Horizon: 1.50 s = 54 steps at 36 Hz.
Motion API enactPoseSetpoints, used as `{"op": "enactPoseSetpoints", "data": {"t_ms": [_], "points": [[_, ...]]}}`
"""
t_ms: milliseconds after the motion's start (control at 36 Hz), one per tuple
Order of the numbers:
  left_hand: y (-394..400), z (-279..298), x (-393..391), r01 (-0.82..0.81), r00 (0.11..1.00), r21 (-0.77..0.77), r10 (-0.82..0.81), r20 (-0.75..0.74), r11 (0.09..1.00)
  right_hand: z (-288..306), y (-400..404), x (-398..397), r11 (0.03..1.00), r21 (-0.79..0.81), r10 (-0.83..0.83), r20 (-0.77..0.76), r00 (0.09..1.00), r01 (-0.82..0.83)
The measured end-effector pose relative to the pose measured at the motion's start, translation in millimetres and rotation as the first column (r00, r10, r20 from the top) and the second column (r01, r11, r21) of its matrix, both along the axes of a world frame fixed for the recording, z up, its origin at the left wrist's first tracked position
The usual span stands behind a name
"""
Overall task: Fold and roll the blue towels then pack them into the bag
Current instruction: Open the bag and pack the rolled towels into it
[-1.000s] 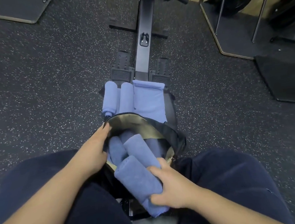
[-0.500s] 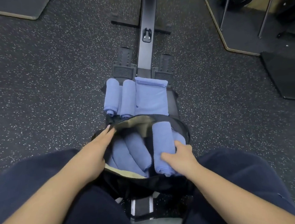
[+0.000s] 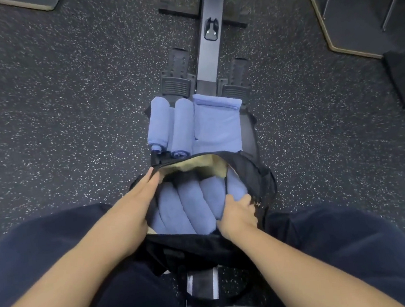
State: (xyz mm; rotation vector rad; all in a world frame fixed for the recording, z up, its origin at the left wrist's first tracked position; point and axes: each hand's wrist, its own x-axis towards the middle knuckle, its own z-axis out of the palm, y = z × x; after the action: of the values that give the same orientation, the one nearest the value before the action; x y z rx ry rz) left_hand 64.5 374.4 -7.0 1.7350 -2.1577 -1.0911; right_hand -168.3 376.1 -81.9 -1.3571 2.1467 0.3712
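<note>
A black bag point(image 3: 251, 171) with a tan lining sits open between my knees. Several rolled blue towels point(image 3: 188, 207) lie side by side inside it. My left hand point(image 3: 137, 202) holds the bag's left rim, its fingers laid along the edge. My right hand point(image 3: 238, 216) grips the rightmost rolled towel point(image 3: 233, 189), fingers curled into it at the bag's right side. Beyond the bag, two more rolled towels point(image 3: 170, 126) and a folded flat towel point(image 3: 218, 125) rest on the machine's seat.
I sit astride a rowing machine whose rail point(image 3: 209, 43) and footrests point(image 3: 176, 78) run ahead. Speckled black rubber floor point(image 3: 60, 116) surrounds it. A mat edge point(image 3: 333, 46) and metal legs stand at the upper right.
My right hand carried the roll from my lap into the bag and pushed it down at the right side. The left hand stayed on the rim.
</note>
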Motion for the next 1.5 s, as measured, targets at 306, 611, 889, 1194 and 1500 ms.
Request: {"op": "enactPoseSetpoints", "data": {"t_ms": [306, 611, 889, 1194, 1500], "points": [[-4.6, 1.8, 0.7, -0.033, 0.997, 0.040, 0.031, 0.068, 0.999, 10.6, 6.2, -28.1, 0.983, 0.112, 0.091, 0.398, 0.913, -0.147], [-3.2, 3.4, 1.9, -0.041, 0.997, 0.054, 0.037, 0.071, 0.998, 28.8, -2.1, -42.4, 0.989, -0.055, -0.124, 0.176, 0.976, 0.136], [0.6, 5.5, 2.7, -0.074, 0.996, 0.016, 0.073, 0.053, 0.997, 60.8, 6.4, -57.2, 0.906, 0.326, 0.340, -0.184, 0.922, -0.269], [7.5, 21.9, 0.2, -0.050, 0.996, -0.076, 0.055, 0.067, 0.996, 115.2, 22.1, -51.7, 0.936, 0.275, 0.288, -0.250, 0.924, -0.218], [20.8, 36.8, -10.3, -0.020, 0.998, -0.114, 0.027, 0.055, 0.993, 137.0, 31.8, -60.4, 0.958, 0.133, 0.283, -0.287, 0.915, -0.254]]}}
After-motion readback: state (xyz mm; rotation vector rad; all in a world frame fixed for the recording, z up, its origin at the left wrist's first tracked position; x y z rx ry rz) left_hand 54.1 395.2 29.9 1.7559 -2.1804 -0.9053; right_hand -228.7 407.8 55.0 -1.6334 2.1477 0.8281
